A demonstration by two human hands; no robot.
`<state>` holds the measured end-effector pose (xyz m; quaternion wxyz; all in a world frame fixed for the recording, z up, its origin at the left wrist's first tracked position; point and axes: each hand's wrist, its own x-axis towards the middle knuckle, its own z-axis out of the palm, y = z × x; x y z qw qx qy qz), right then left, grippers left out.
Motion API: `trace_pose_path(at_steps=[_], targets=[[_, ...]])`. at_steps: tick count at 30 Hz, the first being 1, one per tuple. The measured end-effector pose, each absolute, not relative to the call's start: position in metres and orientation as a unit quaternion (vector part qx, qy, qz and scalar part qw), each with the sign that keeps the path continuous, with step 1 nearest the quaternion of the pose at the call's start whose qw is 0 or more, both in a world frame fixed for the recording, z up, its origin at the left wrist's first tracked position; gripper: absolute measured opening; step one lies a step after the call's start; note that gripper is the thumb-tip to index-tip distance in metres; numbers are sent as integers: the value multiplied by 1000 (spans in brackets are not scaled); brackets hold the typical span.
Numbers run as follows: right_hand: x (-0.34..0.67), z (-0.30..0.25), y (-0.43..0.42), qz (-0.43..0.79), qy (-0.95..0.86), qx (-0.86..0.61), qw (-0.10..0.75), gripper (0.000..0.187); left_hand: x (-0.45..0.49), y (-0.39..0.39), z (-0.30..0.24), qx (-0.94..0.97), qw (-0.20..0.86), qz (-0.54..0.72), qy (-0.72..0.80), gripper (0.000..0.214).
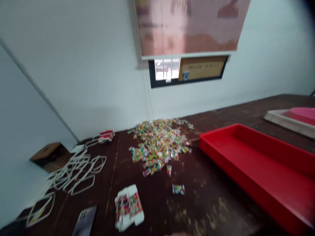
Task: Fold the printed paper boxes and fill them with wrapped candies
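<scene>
Neither of my hands can be made out; a small blurred pale sliver at the bottom edge is too little to identify. A heap of small candy packets (159, 141) in clear, colourful wrappers lies on the dark table (197, 213) near the wall. One single packet (178, 189) sits apart, in front of the heap. Left of it, a flattened printed carton (129, 207) with white flaps lies on the tabletop. A phone (85, 221) is partly cut off by the bottom edge.
A red tray (246, 167) stands at the right; behind it is a white tray (290, 122) with something pink. Tangled white straps (73, 170), a brown box (50, 155) and red-and-white packs (106, 136) lie at the left. A blind (192, 29) hangs over the window.
</scene>
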<state>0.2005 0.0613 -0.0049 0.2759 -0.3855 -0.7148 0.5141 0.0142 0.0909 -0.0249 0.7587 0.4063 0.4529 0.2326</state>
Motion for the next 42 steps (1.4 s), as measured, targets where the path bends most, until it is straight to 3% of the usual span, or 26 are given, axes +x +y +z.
trace_pose_path(at_steps=[3, 6, 10, 19, 25, 32, 37, 42], targets=[[180, -13, 22, 562, -636, -421, 320, 26, 6, 32, -34, 305, 783, 273, 468, 63], [175, -10, 20, 568, -604, -421, 368, 33, 11, 13, -32, 195, 819, 317, 436, 57], [179, -8, 33, 589, -598, -423, 341, 22, 8, 15, -33, 168, 861, 312, 364, 59], [205, -4, 35, 413, -833, -282, 237, 29, -5, 22, -39, 383, 811, 253, 362, 76], [245, -38, 85, 221, -765, -510, 325, 29, -9, 33, -41, 417, 783, 218, 407, 80], [195, -47, 21, 362, -792, -365, 328, 24, -15, 29, -47, 438, 778, 193, 406, 80], [205, -36, 34, 320, -848, -331, 262, 21, -11, 29, -36, 502, 743, 163, 412, 67], [270, -60, 97, 117, -795, -550, 225, 34, -38, 60, -8, 639, 657, -3, 400, 52]])
